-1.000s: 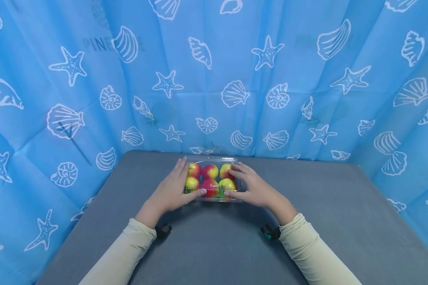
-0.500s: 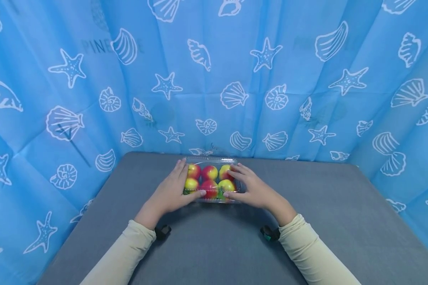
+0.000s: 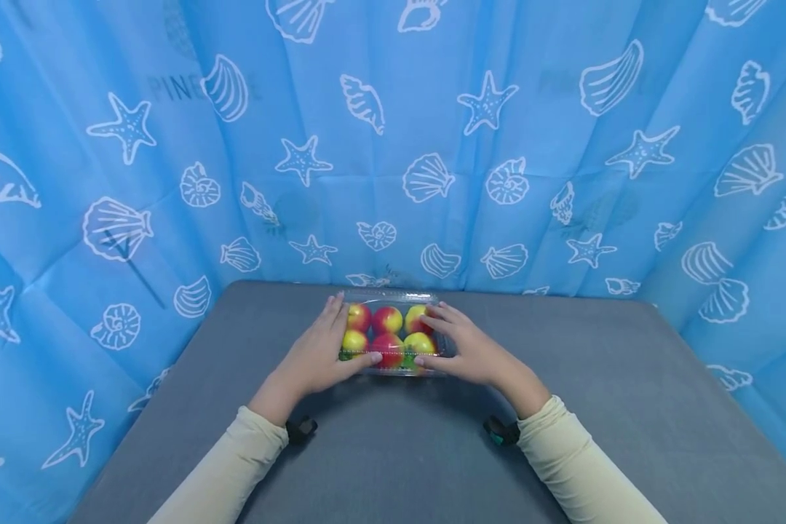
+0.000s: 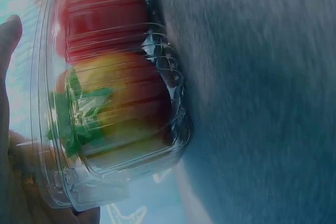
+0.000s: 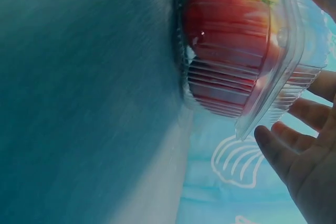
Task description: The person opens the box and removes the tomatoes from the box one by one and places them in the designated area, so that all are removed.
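Observation:
A clear plastic clamshell box (image 3: 393,297) lies near the back edge of the grey table, its lid down over the base. Several round red-and-yellow fruits (image 3: 388,320) show through it in two rows, with green leaves (image 4: 86,111) among them. My left hand (image 3: 311,356) lies along the left end of the lid, thumb stretched over the front edge. On the opposite end, my right hand (image 3: 474,349) has its fingers spread at the lid, with the thumb near the front rim (image 5: 294,72). Both hands' fingers look straight or only slightly bent.
The grey table (image 3: 399,451) stretches in front of the box and to both sides. A blue curtain (image 3: 367,145) printed with white shells and starfish hangs right behind it. Dark wrist-worn devices (image 3: 301,429) sit under both wrists.
The hands and the box hold the same positions. Only a slight shift of the whole head view shows.

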A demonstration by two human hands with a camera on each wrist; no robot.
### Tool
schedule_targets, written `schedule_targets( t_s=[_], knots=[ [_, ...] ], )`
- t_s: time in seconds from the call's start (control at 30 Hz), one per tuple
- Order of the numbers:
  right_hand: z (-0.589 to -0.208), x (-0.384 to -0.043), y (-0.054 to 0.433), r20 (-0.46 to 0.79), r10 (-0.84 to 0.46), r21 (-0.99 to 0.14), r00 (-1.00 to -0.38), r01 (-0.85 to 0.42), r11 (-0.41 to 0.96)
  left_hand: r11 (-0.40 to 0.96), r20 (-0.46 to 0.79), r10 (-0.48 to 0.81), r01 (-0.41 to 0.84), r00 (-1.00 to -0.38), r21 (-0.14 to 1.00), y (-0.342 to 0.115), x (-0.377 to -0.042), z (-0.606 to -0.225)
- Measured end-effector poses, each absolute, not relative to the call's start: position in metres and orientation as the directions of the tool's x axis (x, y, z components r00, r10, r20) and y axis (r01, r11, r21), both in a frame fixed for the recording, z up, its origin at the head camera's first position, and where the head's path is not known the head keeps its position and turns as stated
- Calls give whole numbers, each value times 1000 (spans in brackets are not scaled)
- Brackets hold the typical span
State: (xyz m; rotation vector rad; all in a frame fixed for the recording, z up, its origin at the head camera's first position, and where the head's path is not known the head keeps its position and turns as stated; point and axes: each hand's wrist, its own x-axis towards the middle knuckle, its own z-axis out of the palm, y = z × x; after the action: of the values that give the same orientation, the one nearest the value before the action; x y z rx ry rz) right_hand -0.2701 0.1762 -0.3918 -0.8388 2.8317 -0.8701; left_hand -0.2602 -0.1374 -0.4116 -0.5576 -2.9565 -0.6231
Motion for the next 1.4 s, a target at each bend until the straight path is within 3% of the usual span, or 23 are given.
schedule_targets(
  t_s=[0.57, 1.4],
  knots=[
    [-395, -247, 215, 141, -492, -517, -859, -488, 703, 836, 144, 387, 412, -911, 362, -100, -244, -411],
    [-396, -245, 218, 133, -490, -512, -861, -483, 710, 841, 134, 389, 411, -911, 353, -97, -242, -410]
  ],
)
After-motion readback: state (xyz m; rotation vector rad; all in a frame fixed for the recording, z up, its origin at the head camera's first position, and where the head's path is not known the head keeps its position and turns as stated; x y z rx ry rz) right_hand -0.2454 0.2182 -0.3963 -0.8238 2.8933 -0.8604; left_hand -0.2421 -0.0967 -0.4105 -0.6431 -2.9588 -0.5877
